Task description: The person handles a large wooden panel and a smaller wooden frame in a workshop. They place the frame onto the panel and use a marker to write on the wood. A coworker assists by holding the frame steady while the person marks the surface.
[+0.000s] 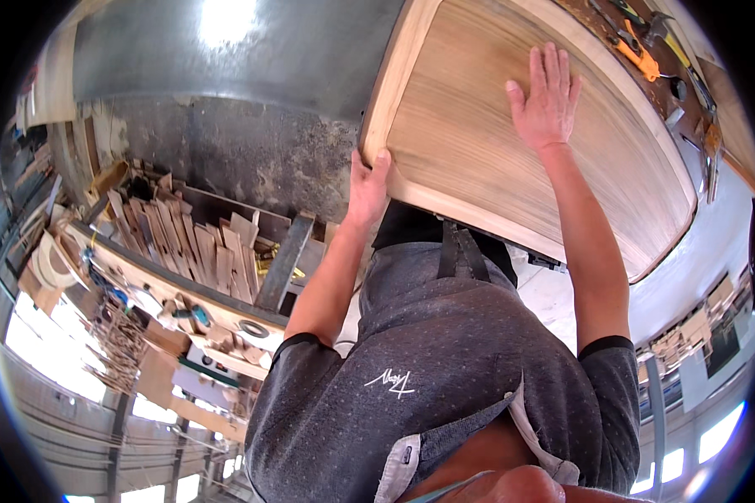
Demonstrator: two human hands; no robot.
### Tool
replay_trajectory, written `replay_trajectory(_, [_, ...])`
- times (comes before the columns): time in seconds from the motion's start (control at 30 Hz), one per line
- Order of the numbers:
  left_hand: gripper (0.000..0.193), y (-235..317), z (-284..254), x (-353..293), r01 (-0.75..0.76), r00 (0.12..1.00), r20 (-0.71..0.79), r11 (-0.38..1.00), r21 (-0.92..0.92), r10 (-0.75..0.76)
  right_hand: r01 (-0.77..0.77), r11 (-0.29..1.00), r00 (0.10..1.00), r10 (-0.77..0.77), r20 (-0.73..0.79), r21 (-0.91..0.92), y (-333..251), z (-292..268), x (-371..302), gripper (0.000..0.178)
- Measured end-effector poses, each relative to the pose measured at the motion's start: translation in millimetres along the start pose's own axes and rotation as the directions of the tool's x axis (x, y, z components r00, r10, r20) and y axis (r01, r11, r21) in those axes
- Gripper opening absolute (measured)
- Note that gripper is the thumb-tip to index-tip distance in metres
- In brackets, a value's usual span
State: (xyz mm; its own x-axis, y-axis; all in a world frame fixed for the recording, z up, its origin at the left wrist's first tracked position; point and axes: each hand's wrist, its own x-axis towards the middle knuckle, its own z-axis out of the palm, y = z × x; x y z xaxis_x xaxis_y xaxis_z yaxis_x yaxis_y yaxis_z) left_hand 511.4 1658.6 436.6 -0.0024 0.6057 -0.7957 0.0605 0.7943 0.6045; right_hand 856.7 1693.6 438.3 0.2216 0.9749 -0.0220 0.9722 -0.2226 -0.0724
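In front of me lies a framed wooden panel [478,126], with a paler border around a brown-grained, striped centre and a curved right side. My left hand [367,186] grips the panel's near left corner, thumb on top of the pale border; its other fingers are partly hidden at the edge. Flat on the grained centre rests my right hand [547,96], its fingers stretched out and the thumb apart, holding nothing.
Right of the panel, a hammer [678,52], an orange-handled tool [639,57] and other hand tools lie on a brown surface. A dark metal surface [159,63] is at the far left. Below it, many thin wood offcuts [189,239] stand in a bin beside a metal beam [285,264].
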Motion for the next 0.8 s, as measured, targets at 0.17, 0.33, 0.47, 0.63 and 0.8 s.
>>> replay_trajectory(0.17, [0.058,-30.9,-4.1,-14.6,0.126,0.977,0.212,0.758,-0.64,0.016,0.036,0.999,0.997,-0.036,-0.069,-0.001,5.0,13.6,-0.5,0.074])
replay_trajectory(0.33, [0.059,-58.8,22.0,-43.9,0.047,0.98,0.185,0.83,-0.556,0.068,0.066,0.997,0.991,-0.071,-0.117,-0.042,11.0,21.6,0.2,0.074])
replay_trajectory(0.47, [0.063,-57.9,41.7,-52.9,-0.054,0.989,0.093,0.863,-0.502,0.116,0.07,0.995,0.99,-0.078,-0.113,-0.075,11.7,23.1,0.1,0.073])
replay_trajectory(0.63, [0.071,-64.7,51.9,-37.2,-0.118,0.991,0.004,0.888,-0.445,0.133,0.074,0.992,0.996,-0.079,-0.04,-0.1,14.7,23.0,-5.3,0.072])
replay_trajectory(0.8, [0.075,-68.1,54.1,-37.3,-0.144,0.988,-0.025,0.857,-0.495,0.151,0.127,0.981,0.991,-0.119,0.06,-0.144,14.2,17.9,-46.3,0.071])
